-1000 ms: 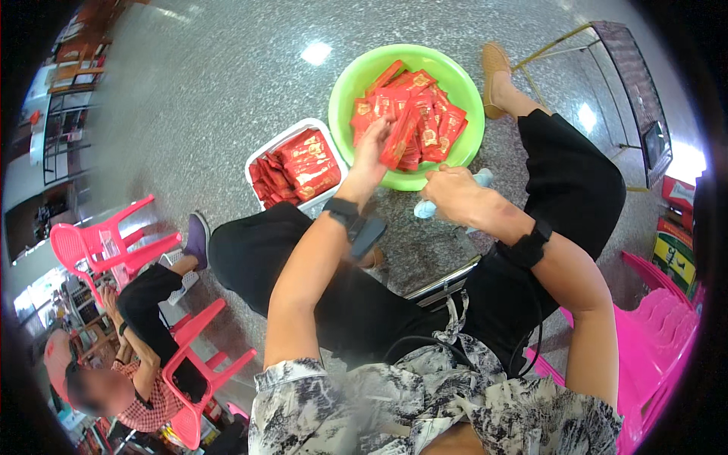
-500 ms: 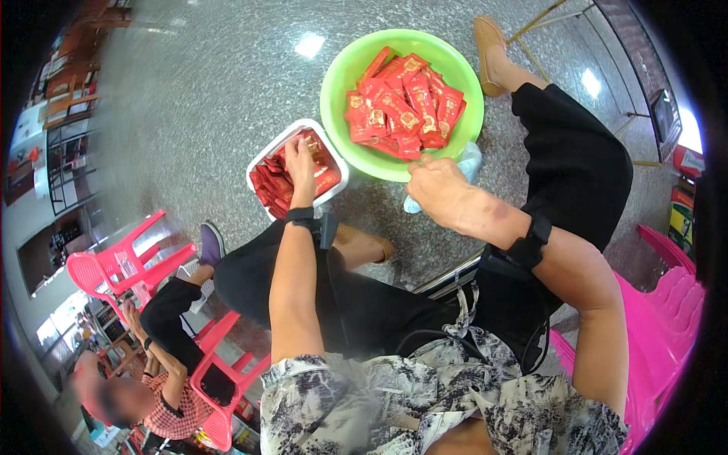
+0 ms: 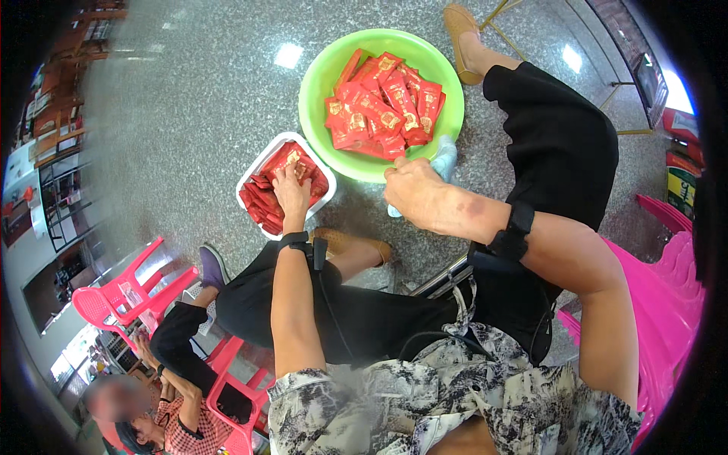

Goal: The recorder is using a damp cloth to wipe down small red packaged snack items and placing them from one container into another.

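My left hand [image 3: 292, 193] reaches into a white plastic box [image 3: 256, 161] filled with small red packets [image 3: 262, 203]. Its fingers are spread over the packets, and none is visibly lifted. To the right of the box stands a wide light-green basin [image 3: 308, 98] with a pile of red packets printed in gold [image 3: 383, 106]. At the basin's near rim is my right hand [image 3: 417, 189], fingers closed together beside a packet's end; what they grip is hidden. A pale blue cloth-like thing [image 3: 446, 158] shows partly from behind this hand.
Box and basin rest on the speckled grey floor [image 3: 197, 98], between my legs. Pink plastic chairs [image 3: 125, 299] stand at the left, where another person [image 3: 186, 402] sits. More pink chairs [image 3: 667, 303] are at the right. Thin metal table legs [image 3: 504, 34] rise at the upper right.
My left hand has turned and its fingers have spread over the packets in the box. The right hand stays at the basin rim. The whole view has shifted slightly.
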Available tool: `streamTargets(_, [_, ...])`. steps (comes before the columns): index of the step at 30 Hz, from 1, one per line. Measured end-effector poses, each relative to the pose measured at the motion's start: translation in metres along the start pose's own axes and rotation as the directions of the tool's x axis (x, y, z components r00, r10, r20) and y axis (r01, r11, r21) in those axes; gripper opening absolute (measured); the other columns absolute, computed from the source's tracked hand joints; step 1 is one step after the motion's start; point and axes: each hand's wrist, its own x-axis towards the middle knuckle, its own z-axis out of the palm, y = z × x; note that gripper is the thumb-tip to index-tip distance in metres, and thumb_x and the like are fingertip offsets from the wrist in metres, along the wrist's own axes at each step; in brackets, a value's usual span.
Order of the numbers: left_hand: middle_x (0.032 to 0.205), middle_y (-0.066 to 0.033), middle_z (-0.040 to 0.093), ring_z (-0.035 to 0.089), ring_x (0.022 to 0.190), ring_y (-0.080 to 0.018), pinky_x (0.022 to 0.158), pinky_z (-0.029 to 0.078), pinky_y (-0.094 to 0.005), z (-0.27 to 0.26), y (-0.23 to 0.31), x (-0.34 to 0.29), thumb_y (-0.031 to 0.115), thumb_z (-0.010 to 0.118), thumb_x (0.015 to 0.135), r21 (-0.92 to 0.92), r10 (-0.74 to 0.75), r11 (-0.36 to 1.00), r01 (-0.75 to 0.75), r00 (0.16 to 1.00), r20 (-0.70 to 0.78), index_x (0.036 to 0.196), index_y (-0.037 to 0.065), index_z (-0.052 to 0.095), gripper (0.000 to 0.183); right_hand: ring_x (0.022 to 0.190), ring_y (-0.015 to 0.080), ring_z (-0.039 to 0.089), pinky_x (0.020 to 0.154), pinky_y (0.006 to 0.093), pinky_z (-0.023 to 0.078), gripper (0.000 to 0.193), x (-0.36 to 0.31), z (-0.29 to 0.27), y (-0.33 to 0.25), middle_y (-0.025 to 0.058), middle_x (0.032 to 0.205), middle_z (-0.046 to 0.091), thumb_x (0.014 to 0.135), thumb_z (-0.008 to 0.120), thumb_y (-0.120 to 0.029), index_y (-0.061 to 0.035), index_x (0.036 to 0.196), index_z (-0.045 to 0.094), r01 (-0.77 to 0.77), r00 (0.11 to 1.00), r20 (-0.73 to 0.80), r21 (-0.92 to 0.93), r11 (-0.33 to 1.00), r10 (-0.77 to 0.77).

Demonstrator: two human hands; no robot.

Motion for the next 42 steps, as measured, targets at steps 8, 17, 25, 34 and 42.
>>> streamTargets(8, [0.124, -0.0174, 0.047, 0.051, 0.107, -0.0284, 0.09, 0.042, -0.038, -0.019, -0.001, 0.003, 0.024, 0.046, 0.085, -0.812, -0.29, 0.549, 0.197, 0.956, 0.036, 0.13, -0.001, 0.041, 0.051, 0.092, 0.0271, 0.057, 0.072, 0.0372, 0.05, 0.022, 0.019, -0.001, 0.01, 0.0089, 0.089, 0.059, 0.065, 0.07, -0.013, -0.0052, 0.086, 0.067, 0.036, 0.984, -0.18, 0.15, 0.988, -0.009])
streamTargets(17, [0.124, -0.0111, 0.053, 0.051, 0.113, -0.024, 0.098, 0.039, -0.0381, -0.089, 0.077, -0.04, 0.033, 0.038, 0.094, -0.654, 0.179, -0.652, 0.384, 0.916, 0.359, 0.127, 0.003, 0.045, 0.045, 0.094, 0.029, 0.054, 0.075, 0.0399, 0.05, 0.039, 0.031, -0.026, -0.014, 0.0083, 0.094, 0.052, 0.071, 0.068, -0.015, -0.0121, 0.108, 0.057, 0.358, 0.759, -0.651, 0.401, 0.843, -0.013])
streamTargets(25, [0.122, -0.0092, 0.054, 0.051, 0.112, -0.0233, 0.096, 0.04, -0.0394, -0.114, 0.096, -0.051, 0.051, 0.036, 0.093, -0.626, 0.229, -0.683, 0.377, 0.924, 0.306, 0.125, 0.006, 0.047, 0.056, 0.097, 0.0268, 0.053, 0.071, 0.0382, 0.051, 0.037, 0.039, -0.035, -0.031, 0.0073, 0.099, 0.051, 0.071, 0.068, -0.012, -0.0189, 0.107, 0.061, 0.314, 0.734, -0.675, 0.435, 0.844, 0.076])
streamTargets(34, [0.116, -0.0056, 0.056, 0.054, 0.105, -0.0171, 0.09, 0.045, -0.0346, -0.117, 0.104, -0.053, 0.044, 0.036, 0.096, -0.727, 0.165, -0.605, 0.324, 0.945, 0.283, 0.121, 0.011, 0.048, 0.043, 0.092, 0.0288, 0.056, 0.072, 0.0401, 0.049, 0.032, 0.05, -0.048, -0.018, 0.009, 0.096, 0.052, 0.074, 0.065, -0.012, -0.0123, 0.106, 0.06, 0.254, 0.664, -0.726, 0.443, 0.86, 0.178])
streamTargets(42, [0.123, -0.0071, 0.053, 0.052, 0.112, -0.0196, 0.098, 0.041, -0.037, -0.139, 0.111, -0.052, 0.029, 0.039, 0.097, -0.639, 0.209, -0.711, 0.294, 0.956, 0.207, 0.128, 0.005, 0.043, 0.04, 0.091, 0.0312, 0.055, 0.073, 0.0412, 0.047, 0.027, 0.049, -0.057, 0.003, 0.0108, 0.092, 0.053, 0.077, 0.062, -0.016, -0.0098, 0.104, 0.059, 0.166, 0.613, -0.735, 0.479, 0.862, 0.29])
